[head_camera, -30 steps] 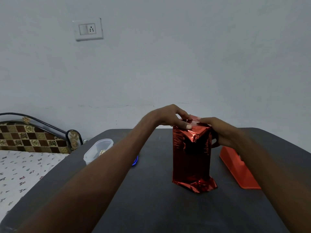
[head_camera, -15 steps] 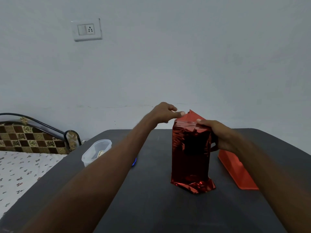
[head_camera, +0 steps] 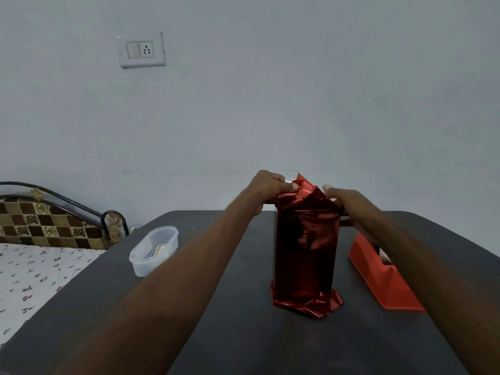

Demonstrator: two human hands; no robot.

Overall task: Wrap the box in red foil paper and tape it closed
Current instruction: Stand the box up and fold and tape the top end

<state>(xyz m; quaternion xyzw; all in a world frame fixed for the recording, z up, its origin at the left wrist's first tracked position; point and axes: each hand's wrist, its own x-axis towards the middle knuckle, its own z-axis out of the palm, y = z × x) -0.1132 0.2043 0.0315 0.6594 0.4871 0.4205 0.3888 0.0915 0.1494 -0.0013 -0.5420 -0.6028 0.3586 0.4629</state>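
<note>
Left hand pinches the loose foil at the top left corner of the box, thumb and fingers curled on the crumpled edge. Across the top, the right hand presses along the right shoulder of the parcel; its fingers look fairly straight, though whether they pinch any foil I cannot tell. The red foil paper is thin, slick and crease-prone, likely to spring back unless held, so the flap tips are the place to grip. The box stands upright mid-table, tall, glossy, bottom end bunched, top peak unsealed. An orange tape dispenser waits just beside, right.
</note>
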